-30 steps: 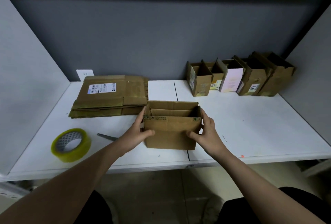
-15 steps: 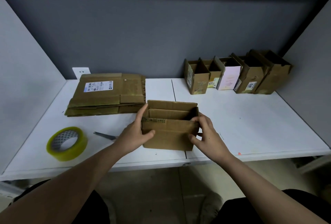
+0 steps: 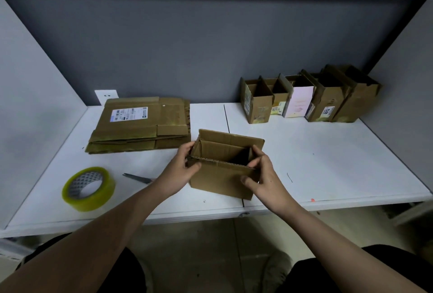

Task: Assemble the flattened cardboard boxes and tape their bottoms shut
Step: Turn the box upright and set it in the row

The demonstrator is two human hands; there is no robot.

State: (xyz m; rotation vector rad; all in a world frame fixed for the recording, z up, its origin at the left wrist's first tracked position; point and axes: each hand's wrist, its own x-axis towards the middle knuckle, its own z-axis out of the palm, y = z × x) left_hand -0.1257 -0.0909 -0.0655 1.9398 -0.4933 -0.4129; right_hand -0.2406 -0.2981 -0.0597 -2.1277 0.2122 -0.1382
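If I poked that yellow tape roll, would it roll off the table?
Probably not. The tape roll lies flat on its side on the table, so a poke would likely slide it. It looks thick and solid, so fairly heavy for its size. Stood on edge, it could roll.

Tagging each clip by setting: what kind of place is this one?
Probably a small packing bench set in a grey-walled alcove. A stack of flattened cartons lies on the white tabletop, a row of assembled boxes stands at the back right, and a tape roll and scissors lie near the front left.
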